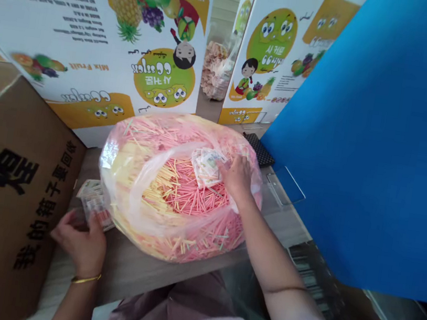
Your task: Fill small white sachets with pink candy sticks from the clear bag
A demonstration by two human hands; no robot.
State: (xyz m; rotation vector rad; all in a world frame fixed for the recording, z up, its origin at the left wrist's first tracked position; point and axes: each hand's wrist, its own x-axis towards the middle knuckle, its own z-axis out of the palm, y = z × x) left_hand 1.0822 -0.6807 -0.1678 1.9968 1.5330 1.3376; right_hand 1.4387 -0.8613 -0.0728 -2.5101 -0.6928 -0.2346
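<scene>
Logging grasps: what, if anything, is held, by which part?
Right hand: at the right edge of the printed pieces on the sticks. Left hand: at the near end of the other pieces beside the bag. Whether either grips cannot be told.

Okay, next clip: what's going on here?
Someone's right hand is at some printed packets lying on pink and yellow sticks in an open plastic bag. Their left hand is at more packets on the table, between the bag and a brown carton. Whether either hand grips anything is hard to tell.
</scene>
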